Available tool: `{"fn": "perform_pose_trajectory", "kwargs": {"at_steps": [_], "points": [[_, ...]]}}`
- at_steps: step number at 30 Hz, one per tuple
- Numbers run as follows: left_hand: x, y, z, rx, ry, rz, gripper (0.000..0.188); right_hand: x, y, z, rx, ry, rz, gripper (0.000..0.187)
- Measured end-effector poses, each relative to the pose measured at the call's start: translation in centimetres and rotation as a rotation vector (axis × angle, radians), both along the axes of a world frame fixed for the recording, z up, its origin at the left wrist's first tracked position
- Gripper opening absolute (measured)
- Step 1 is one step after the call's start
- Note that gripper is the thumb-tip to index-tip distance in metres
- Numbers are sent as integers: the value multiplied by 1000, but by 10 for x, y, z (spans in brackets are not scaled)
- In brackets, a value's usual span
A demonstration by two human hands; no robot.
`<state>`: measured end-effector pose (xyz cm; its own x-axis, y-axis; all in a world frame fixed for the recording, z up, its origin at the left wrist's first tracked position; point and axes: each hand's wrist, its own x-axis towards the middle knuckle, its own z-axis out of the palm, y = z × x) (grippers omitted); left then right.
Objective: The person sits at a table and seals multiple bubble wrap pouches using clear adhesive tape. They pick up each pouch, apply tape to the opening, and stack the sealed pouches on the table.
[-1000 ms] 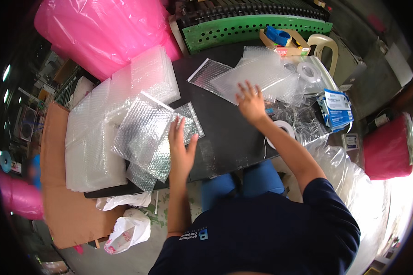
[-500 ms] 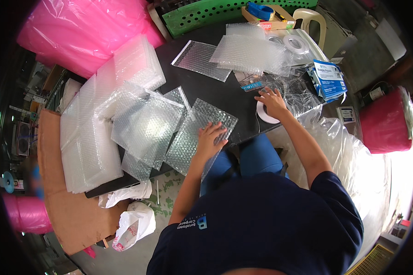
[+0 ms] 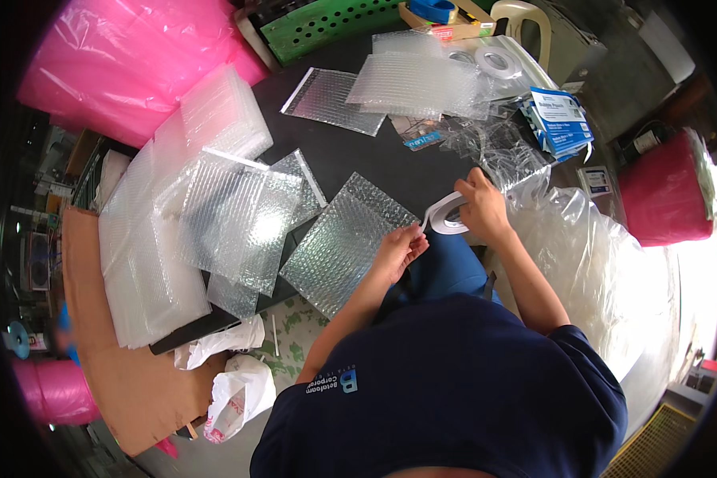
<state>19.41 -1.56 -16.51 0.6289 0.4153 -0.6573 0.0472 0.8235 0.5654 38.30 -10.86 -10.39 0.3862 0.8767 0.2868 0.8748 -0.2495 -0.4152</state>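
Downward fisheye view, head height

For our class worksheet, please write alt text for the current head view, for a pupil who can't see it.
A person's right hand holds a roll of white tape while the left hand pinches its loose end, near the edge of a black table. A clear bubble-wrap pouch lies beside the left hand, with stacked bubble wrap farther left.

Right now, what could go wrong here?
The tape roll in the right hand might drop if that grip slips. The tape strip at the left hand could stick to the bubble sheet close by. That sheet pokes past the edge of the table, so a bump might knock it off.
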Motion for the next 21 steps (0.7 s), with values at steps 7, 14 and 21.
{"fn": "perform_pose_trajectory", "kwargs": {"at_steps": [7, 14, 21], "points": [[-22, 44, -16, 558, 37, 191, 9, -21, -21, 7, -198, 248, 241, 50], [-1, 138, -22, 1325, 363, 89, 3, -60, -13, -22, -332, 138, 243, 44], [7, 156, -51, 1594, 416, 30, 3, -69, -6, -28, -381, 210, 147, 37]]}}
